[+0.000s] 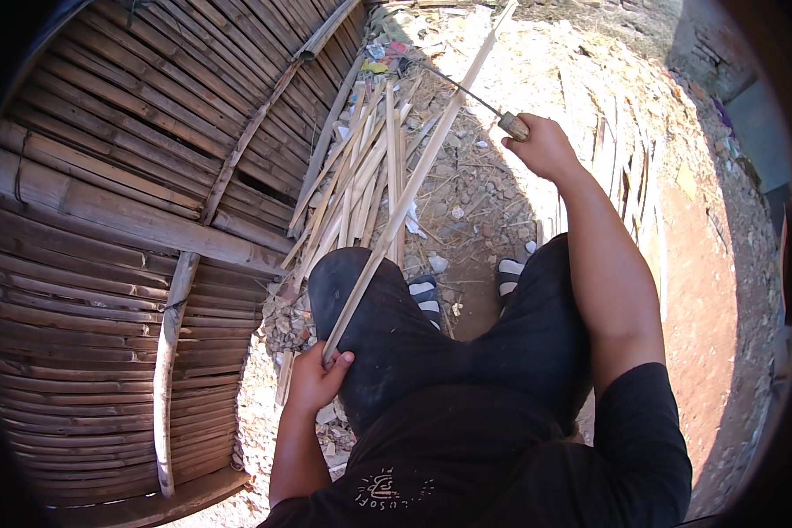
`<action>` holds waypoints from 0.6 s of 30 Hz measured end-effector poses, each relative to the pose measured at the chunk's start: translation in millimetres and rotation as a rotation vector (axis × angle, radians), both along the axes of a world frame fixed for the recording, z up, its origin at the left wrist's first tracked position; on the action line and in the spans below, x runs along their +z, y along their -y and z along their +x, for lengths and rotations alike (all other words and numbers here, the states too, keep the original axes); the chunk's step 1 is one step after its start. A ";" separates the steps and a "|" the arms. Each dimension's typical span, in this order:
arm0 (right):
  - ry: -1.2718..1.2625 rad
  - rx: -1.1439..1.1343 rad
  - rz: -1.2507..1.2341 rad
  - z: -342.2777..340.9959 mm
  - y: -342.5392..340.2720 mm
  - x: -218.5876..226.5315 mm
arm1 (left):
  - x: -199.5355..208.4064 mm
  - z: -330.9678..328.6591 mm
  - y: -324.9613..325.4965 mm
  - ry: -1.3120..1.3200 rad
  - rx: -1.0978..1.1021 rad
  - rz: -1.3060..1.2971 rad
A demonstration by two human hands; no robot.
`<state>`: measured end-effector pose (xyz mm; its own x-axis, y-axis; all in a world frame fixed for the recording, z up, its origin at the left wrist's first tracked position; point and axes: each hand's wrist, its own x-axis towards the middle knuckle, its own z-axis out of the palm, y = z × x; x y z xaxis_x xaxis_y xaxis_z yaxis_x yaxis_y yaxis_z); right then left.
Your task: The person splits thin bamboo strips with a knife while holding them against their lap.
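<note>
My left hand (314, 377) is closed around the near end of a long pale bamboo strip (402, 209), beside my left thigh. The strip slants across that thigh and away to the upper right. In my right hand (544, 148), held out ahead at arm's length, is the handle of a knife (513, 126). Its thin dark blade points to the upper left and meets or crosses the strip; whether it cuts into it I cannot tell. A pile of split bamboo strips (361, 176) lies on the ground left of the held strip.
A bamboo slat wall (106, 202) with round poles rises along my left. Stones and straw litter the ground (466, 207) between my sandalled feet. More thin strips (620, 167) lie to the right. Colourful scraps (377, 63) sit near the far end of the pile.
</note>
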<state>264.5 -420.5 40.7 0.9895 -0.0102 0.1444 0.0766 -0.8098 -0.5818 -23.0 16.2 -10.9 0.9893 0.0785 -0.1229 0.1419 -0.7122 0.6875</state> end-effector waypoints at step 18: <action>-0.076 0.058 -0.114 -4.2 -13.2 11.0 | 5.0 -0.5 2.6 -0.010 -0.001 0.051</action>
<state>260.2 -407.3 51.8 0.9960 0.0598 0.0657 0.0845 -0.8663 -0.4923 -23.5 13.6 -5.9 0.9881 0.0840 -0.1289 0.1480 -0.7464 0.6488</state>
